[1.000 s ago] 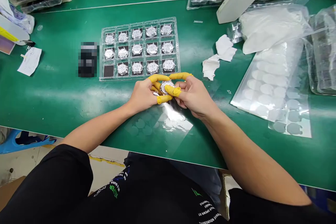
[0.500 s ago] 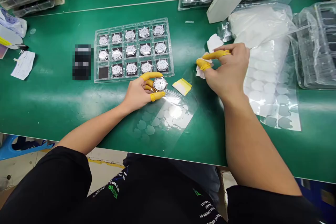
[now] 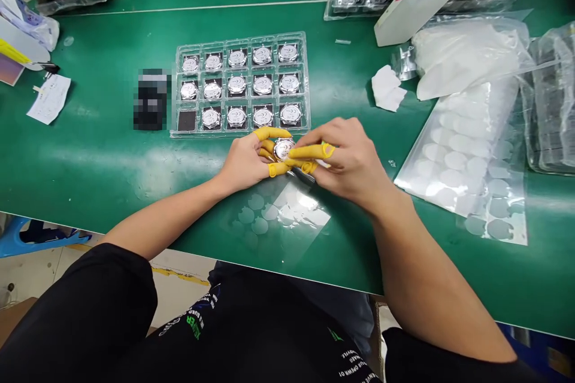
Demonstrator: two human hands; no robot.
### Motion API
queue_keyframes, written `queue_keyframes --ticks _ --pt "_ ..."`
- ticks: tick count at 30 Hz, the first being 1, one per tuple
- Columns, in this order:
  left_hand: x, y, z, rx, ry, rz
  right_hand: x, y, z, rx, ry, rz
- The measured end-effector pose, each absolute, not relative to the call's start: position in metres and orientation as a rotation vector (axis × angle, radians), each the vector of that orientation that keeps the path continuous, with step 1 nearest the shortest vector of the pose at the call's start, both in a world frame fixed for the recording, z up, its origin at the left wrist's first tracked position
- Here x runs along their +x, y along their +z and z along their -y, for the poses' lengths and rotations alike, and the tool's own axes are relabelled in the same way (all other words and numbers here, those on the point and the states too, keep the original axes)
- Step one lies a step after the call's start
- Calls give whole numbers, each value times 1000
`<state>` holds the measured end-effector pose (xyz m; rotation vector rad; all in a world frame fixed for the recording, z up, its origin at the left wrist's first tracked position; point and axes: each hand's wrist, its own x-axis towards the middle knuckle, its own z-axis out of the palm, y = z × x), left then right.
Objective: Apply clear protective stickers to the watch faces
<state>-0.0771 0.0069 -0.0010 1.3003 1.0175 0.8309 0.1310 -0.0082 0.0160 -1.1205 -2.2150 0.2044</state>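
The watch head is held just above the green bench, near the front edge of the clear compartment tray, between both hands.

The left hand is closed around the left side of the case. Its yellow-capped fingertips are curled over the far and near edges, so the piece is pinched by the rim. The right hand is brought in from the right. Its capped index finger is laid against the right edge of the face, with the thumb pressed together beneath it. Whether anything thin is trapped under these fingers cannot be told.

The piece is judged small, light and rigid. Its polished metal and glass are likely to be slippery and easily marked or scratched. Hold is best taken on the case rim, at opposite edges, with the face left untouched except by the capped fingertips. A light pinch should suffice.

One compartment at the near left of the tray is seen unfilled. A transparent film sheet lies on the bench beneath the hands.
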Motion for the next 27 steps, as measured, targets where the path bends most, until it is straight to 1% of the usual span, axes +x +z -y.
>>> queue_keyframes --ticks 2,6,8,12,15,20,24,27 --pt "-77 -1 -6 1311 817 -1014 131 12 5 -1147 199 2204" --pt "-77 1 -5 1310 803 -1035 127 2 1 -1261 60 2105" --pt "-77 1 -5 1301 811 -1035 127 -1 1 -1239 36 2097" --pt "-78 0 -5 1313 795 -1011 125 -4 1 -1101 76 2134" --pt "-77 0 -6 1291 791 -1029 124 -4 0 -1209 62 2090" --pt "-78 2 -7 1273 766 -999 123 -3 2 -1143 76 2096" --pt "-78 1 -8 1270 779 -1010 121 -3 4 -1287 75 2042" --pt "-78 0 -8 1278 793 -1001 124 0 8 -1285 133 2039"
